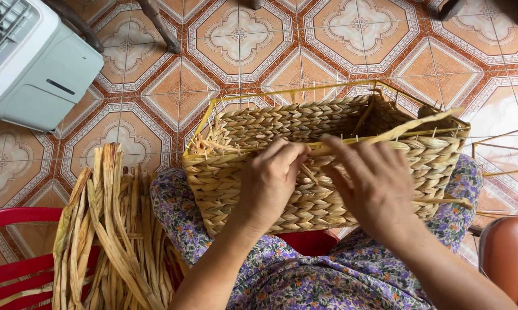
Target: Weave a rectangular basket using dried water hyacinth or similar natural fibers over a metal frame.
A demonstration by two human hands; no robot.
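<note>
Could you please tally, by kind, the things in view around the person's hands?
Woven basket: 1
Bundle of dried fibre strips: 1
Bare yellow wire frame: 1
White appliance: 1
Red plastic chair: 1
Hands, left and right: 2
Total: 7

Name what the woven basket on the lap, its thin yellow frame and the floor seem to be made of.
Rectangular woven straw-coloured basket: likely dried plant fibre, matte, braided strands. Thin yellow frame: probably painted metal wire, straight and slim. Patterned orange and cream floor: glazed ceramic tile, by the grout lines and slight sheen.
</note>
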